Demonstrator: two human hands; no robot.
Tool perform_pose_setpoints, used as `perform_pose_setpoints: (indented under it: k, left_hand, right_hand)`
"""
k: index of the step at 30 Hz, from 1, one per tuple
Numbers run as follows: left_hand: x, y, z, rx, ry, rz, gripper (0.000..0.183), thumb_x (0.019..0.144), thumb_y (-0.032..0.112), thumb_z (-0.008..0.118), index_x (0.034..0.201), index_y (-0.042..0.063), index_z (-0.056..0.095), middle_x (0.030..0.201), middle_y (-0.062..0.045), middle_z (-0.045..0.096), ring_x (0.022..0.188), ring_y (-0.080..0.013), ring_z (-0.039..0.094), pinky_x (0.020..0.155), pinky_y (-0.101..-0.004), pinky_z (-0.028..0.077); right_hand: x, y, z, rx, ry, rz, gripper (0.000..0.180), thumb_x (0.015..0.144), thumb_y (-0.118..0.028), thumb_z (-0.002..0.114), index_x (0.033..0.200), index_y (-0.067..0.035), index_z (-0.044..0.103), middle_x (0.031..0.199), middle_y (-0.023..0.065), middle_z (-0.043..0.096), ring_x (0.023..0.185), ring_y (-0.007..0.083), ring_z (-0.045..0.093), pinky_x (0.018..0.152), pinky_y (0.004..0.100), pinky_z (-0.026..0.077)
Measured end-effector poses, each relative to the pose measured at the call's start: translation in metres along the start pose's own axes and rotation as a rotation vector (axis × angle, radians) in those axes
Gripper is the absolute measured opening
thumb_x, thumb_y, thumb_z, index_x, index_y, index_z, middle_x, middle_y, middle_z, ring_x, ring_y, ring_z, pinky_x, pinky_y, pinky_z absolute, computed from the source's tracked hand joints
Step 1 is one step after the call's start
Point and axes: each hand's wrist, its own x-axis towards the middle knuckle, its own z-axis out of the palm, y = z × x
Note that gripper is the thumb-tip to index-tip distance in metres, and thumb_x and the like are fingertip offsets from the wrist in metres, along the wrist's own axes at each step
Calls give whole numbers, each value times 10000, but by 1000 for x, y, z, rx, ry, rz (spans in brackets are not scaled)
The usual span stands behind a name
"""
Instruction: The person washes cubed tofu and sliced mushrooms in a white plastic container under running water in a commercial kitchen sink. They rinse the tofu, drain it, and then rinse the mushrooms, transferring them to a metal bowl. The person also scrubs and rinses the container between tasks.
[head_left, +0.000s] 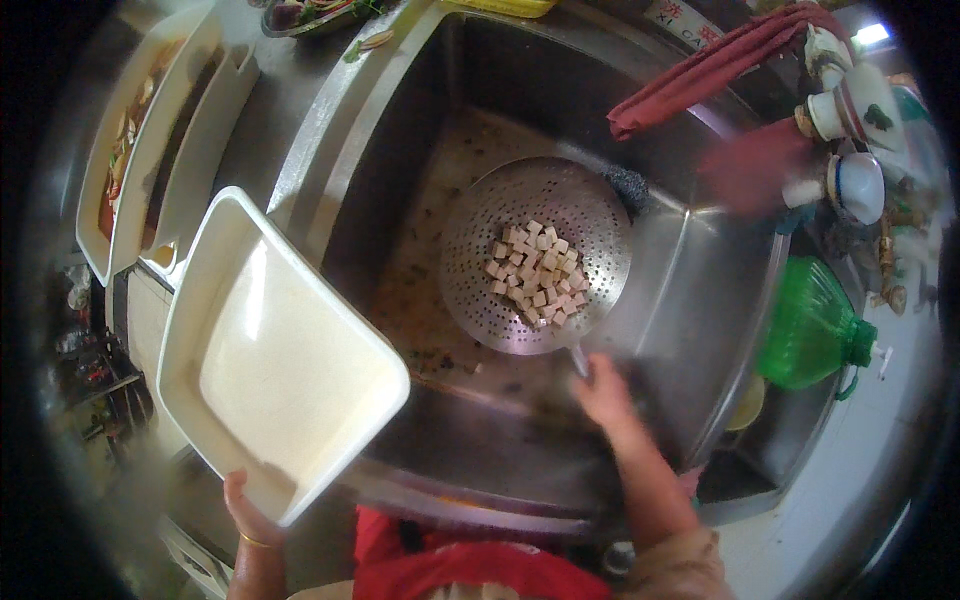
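My right hand (602, 391) is closed around the handle of a round perforated metal strainer (480, 300). Pale cubes, like diced tofu (536, 274), lie heaped in the strainer's bowl, which is over the floor of a deep stainless steel sink (420, 262). On the left, my left hand (251, 510) grips the near corner of a white plastic tub (277, 360), thumb over the rim. The tub's inside shows no food and is tilted towards the camera. It is left of the strainer, partly over the sink's left edge.
Left of the sink are cream bins (139, 150), one with food in it. Red cloths (697, 71) hang at the back right, near taps and bowls (859, 187). A green plastic bottle with a pump (810, 326) stands on the right. Food scraps lie on the sink floor.
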Motion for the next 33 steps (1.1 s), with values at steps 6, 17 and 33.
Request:
perform_pose_setpoints:
  k: [6,17,33]
  left_hand:
    - [1,0,4,-27,-75,-14,379,857,389,549,1025,52,597,870,-93,626,805,-244,619,714,-372,511]
    - [35,26,-37,78,-122,84,354,830,291,533,1015,-7,578,890,-139,610,824,-299,626,737,-427,530]
    - [191,38,-63,70,-408,79,304,803,170,588,1033,-29,579,907,-143,608,810,-303,635,737,-426,549]
  right_hand:
    - [3,-20,-17,682,-544,308,317,783,-88,666,1064,-63,523,740,59,550,552,149,546,484,334,452]
    - [-110,-128,-82,796,-421,216,271,805,-11,612,1043,-16,483,680,62,526,484,164,533,438,328,422]
    - [-133,-120,-34,972,-282,74,337,770,4,607,1086,15,489,624,100,537,455,227,537,434,361,433]
